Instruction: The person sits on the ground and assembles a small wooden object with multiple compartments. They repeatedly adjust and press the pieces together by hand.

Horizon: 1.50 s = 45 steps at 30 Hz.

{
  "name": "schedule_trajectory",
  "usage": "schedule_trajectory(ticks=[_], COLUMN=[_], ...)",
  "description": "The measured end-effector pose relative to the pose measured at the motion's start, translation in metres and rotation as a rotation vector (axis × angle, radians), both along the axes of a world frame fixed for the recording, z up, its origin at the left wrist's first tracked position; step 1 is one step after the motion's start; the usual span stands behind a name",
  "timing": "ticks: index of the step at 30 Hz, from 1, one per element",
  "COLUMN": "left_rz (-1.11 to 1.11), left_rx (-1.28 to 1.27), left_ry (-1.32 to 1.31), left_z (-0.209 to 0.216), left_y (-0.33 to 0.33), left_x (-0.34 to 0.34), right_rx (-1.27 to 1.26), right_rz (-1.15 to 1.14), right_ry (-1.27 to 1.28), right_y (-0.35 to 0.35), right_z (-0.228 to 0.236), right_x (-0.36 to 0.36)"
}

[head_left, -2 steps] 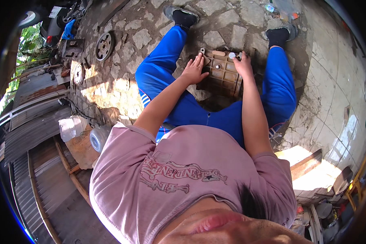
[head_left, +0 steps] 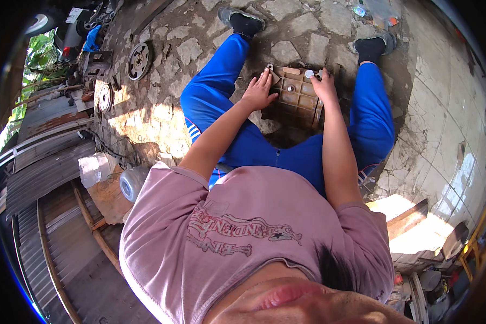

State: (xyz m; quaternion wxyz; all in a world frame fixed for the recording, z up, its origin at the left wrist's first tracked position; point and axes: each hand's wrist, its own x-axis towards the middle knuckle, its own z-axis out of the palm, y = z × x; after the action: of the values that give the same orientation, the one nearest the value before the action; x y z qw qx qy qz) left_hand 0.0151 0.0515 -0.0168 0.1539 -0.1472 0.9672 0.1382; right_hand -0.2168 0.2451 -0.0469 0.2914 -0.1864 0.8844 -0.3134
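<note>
Between my legs on the stone ground sits a ribbed, rust-brown metal casing (head_left: 297, 99), box-like with a bolt in its upper face. My left hand (head_left: 261, 93) rests flat along its left edge, fingers stretched out toward the far left corner and thumb apart. At the far right corner, my right hand (head_left: 324, 86) grips the casing's edge, its thumb beside a round whitish piece (head_left: 309, 74). The undersides of my right fingers are hidden. Dark ground and shadow surround the near end of the casing.
My blue-trousered legs flank the casing. A round metal disc (head_left: 140, 61) and a smaller disc (head_left: 105, 98) lie on the stones to the left. Plastic jugs (head_left: 133, 184) stand by my left side. A cracked tiled surface (head_left: 434, 124) stretches along the right.
</note>
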Motion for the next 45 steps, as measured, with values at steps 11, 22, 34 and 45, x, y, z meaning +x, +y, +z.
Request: schedule_trajectory(ticks=[11, 22, 34, 45], left_rz=[0.018, 0.031, 0.116, 0.196], left_rx=[0.005, 0.027, 0.044, 0.097], left_ry=[-0.126, -0.019, -0.027, -0.006], left_z=[-0.002, -0.006, -0.017, -0.009], left_y=[0.018, 0.003, -0.005, -0.013], left_x=[-0.006, 0.001, -0.002, -0.006], right_rx=[0.047, 0.043, 0.001, 0.031], right_rz=[-0.026, -0.011, -0.040, -0.043], right_ry=[0.022, -0.001, -0.011, -0.019], right_y=[-0.001, -0.006, -0.009, -0.010], right_z=[0.006, 0.017, 0.012, 0.020], right_x=[-0.006, 0.001, -0.004, 0.003])
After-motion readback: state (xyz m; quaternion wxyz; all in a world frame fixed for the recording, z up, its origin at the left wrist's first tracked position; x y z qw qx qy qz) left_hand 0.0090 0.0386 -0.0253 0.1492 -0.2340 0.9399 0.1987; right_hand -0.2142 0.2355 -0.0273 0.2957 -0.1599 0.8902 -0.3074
